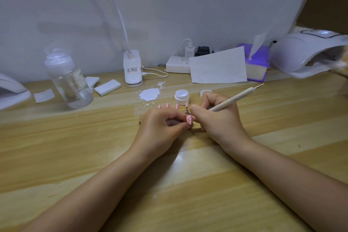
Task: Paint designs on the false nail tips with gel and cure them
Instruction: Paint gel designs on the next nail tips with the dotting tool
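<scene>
My left hand (160, 128) pinches a pink false nail tip (189, 119) with white dots, held on a small stick above the wooden table. My right hand (216, 117) grips a white dotting pen (237, 98) like a pencil, its lower tip hidden behind my fingers close to the nail. Several other pink dotted nail tips (167, 106) stand in a row just behind my hands. An open white gel jar (181, 97) sits behind them, with its lid (205, 92) to the right. A white curing lamp (308, 52) stands at the far right.
A clear liquid bottle (69, 79) stands at left, near white pads (107, 87) and a second lamp's edge (11, 90). A white paint smear (149, 94) marks the table. A desk lamp base (132, 68), power strip (178, 65), paper sheet (218, 66) and purple tissue box (257, 64) line the back.
</scene>
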### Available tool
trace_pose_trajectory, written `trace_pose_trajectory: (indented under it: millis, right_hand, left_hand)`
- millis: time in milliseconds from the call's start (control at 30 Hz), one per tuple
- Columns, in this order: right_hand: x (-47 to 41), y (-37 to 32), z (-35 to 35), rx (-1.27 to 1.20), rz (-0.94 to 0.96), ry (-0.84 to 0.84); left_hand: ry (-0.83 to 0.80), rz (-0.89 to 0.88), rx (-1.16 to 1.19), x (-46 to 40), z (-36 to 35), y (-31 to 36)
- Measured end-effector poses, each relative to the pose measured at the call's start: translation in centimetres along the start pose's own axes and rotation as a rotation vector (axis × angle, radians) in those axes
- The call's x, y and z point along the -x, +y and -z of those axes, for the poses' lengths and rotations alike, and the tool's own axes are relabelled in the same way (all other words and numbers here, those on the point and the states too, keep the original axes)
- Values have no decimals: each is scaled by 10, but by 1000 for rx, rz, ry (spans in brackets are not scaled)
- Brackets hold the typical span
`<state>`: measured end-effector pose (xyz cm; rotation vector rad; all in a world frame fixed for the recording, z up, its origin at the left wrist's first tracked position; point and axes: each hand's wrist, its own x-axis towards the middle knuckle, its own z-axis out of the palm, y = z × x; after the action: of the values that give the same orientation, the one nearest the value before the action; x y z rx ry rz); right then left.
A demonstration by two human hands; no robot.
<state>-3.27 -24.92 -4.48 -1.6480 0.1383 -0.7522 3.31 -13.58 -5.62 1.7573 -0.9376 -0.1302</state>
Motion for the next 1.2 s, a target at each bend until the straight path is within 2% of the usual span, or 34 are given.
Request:
trace_pose_trajectory:
  millis: [133, 400, 1200]
  right_hand:
    - [1, 0, 0, 14, -8, 6]
    - [-5, 3, 1, -16, -83, 143]
    - [-3, 6, 1, -27, -67, 51]
  left_hand:
    - [-8, 4, 4, 0, -1, 0]
    - [2, 9, 26, -1, -2, -3]
    - [-10, -7, 21, -1, -2, -3]
